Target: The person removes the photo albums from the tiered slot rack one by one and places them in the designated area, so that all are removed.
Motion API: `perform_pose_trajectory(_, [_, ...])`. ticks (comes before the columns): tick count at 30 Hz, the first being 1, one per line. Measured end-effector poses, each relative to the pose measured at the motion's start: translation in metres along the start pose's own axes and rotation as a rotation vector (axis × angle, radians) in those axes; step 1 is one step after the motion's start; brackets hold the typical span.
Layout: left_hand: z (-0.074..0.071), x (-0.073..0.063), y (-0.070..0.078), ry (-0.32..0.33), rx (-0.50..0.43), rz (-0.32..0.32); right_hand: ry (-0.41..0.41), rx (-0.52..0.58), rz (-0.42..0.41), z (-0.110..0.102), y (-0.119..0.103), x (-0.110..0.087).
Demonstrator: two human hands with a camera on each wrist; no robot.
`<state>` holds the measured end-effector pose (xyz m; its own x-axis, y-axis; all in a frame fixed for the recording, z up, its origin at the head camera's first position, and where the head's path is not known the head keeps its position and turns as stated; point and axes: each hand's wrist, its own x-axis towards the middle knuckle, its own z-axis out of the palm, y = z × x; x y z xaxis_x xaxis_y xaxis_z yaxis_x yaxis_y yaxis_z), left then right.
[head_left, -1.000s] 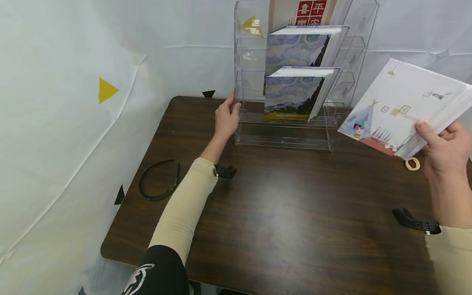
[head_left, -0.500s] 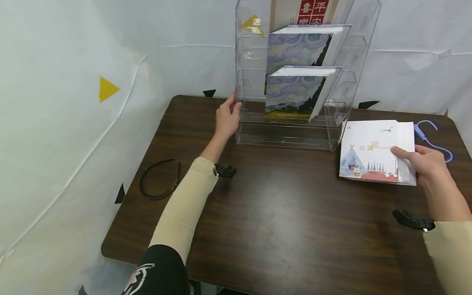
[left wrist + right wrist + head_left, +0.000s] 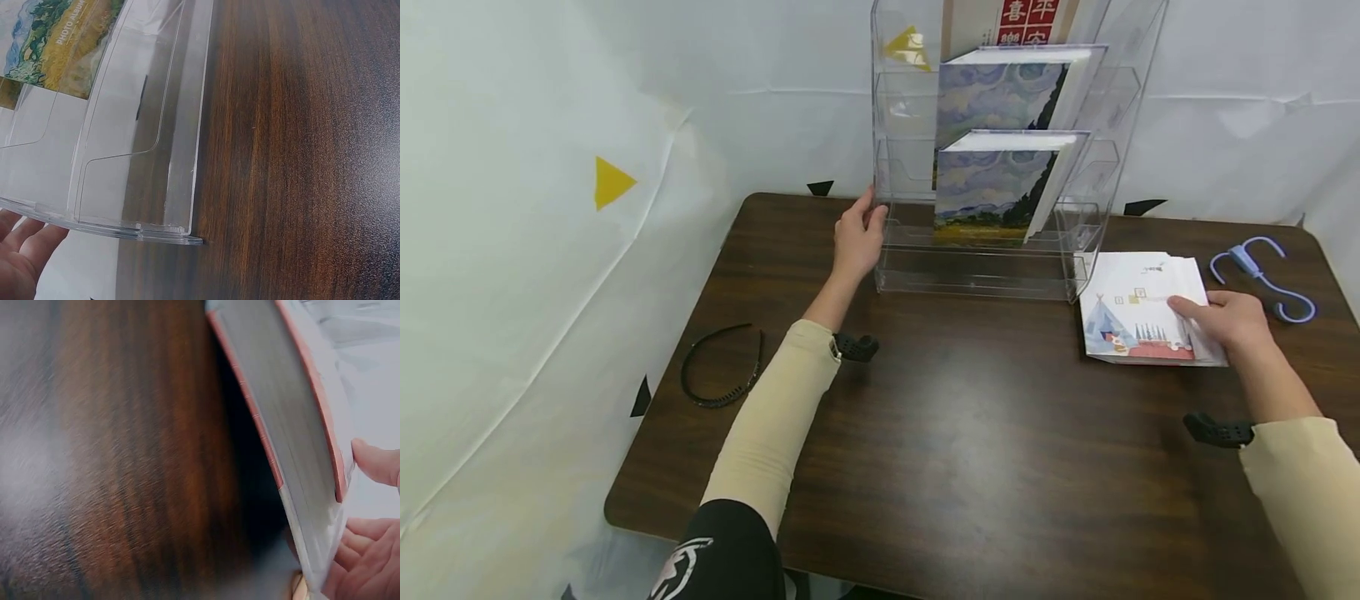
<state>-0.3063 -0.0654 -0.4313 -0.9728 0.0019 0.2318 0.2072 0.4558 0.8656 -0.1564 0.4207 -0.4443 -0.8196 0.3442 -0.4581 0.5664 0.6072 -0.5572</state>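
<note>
A clear acrylic rack (image 3: 970,279) stands at the back of the dark wooden table (image 3: 985,450). It holds two painted-cover photo albums (image 3: 988,187) and a red-lettered book (image 3: 1030,17) at the top. My left hand (image 3: 857,233) grips the rack's left side wall; in the left wrist view its fingers (image 3: 22,256) lie against the rack (image 3: 144,125). A white book with a tent picture (image 3: 1138,308) lies on the table just right of the rack. My right hand (image 3: 1221,321) holds its right edge, thumb on the cover, fingers (image 3: 369,550) under the book (image 3: 294,412).
A black headband (image 3: 722,367) lies near the table's left edge. A light blue hook (image 3: 1262,271) lies at the back right corner. White sheeting with a yellow triangle (image 3: 612,182) surrounds the table.
My right hand has brought the white book down from the air and laid it on the table beside the rack. The left hand has stayed on the rack.
</note>
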Motion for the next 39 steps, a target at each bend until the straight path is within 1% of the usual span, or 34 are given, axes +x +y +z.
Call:
perform_pose_trajectory(2, [0.0, 0.001, -0.001, -0.001, 0.0, 0.006, 0.032, -0.072, -0.033, 0.002, -0.001, -0.001])
perform_pose_trajectory(8, [0.001, 0.002, -0.004, 0.003, 0.0, 0.014, 0.108, -0.238, -0.087, 0.009, -0.009, -0.013])
perform_pose_trajectory(11, [0.001, 0.002, -0.005, 0.005, 0.003, 0.01, 0.129, -0.291, -0.102, 0.012, -0.013, -0.016])
perform_pose_trajectory(15, [0.001, 0.002, -0.004, 0.004, 0.013, 0.009, 0.157, -0.321, -0.121, 0.013, -0.016, -0.016])
perform_pose_trajectory(17, [0.0, 0.001, -0.004, 0.009, 0.023, 0.009, 0.198, -0.311, -0.141, 0.014, -0.021, -0.017])
perform_pose_trajectory(19, [0.0, 0.001, -0.003, 0.009, 0.023, 0.006, 0.259, -0.271, -0.164, 0.015, -0.028, -0.019])
perform_pose_trajectory(21, [0.0, 0.001, -0.003, 0.014, 0.025, 0.005, 0.339, -0.217, -0.201, 0.017, -0.038, -0.023])
perform_pose_trajectory(23, [0.0, 0.001, -0.003, 0.016, 0.025, 0.007, 0.438, -0.156, -0.257, 0.019, -0.051, -0.029])
perform_pose_trajectory(25, [0.0, 0.0, -0.002, 0.019, 0.027, 0.009, 0.533, -0.084, -0.34, 0.022, -0.066, -0.036])
perform_pose_trajectory(27, [0.0, 0.0, -0.002, 0.021, 0.029, 0.009, 0.619, -0.037, -0.428, 0.026, -0.083, -0.043])
perform_pose_trajectory(29, [0.0, 0.0, -0.002, 0.022, 0.032, 0.011, 0.658, 0.035, -0.53, 0.03, -0.1, -0.049])
perform_pose_trajectory(31, [0.0, -0.001, -0.002, 0.021, 0.03, 0.014, 0.657, 0.078, -0.621, 0.034, -0.117, -0.054])
perform_pose_trajectory(32, [0.0, -0.001, -0.002, 0.019, 0.026, 0.018, 0.637, 0.101, -0.66, 0.037, -0.125, -0.056])
perform_pose_trajectory(34, [0.0, -0.001, -0.002, 0.015, 0.019, 0.025, 0.571, 0.136, -0.727, 0.042, -0.14, -0.058])
perform_pose_trajectory(37, [0.0, -0.001, -0.003, 0.01, 0.004, 0.026, 0.474, 0.136, -0.771, 0.051, -0.16, -0.058])
perform_pose_trajectory(39, [0.0, -0.001, -0.003, 0.01, 0.001, 0.024, 0.425, 0.13, -0.774, 0.057, -0.171, -0.056])
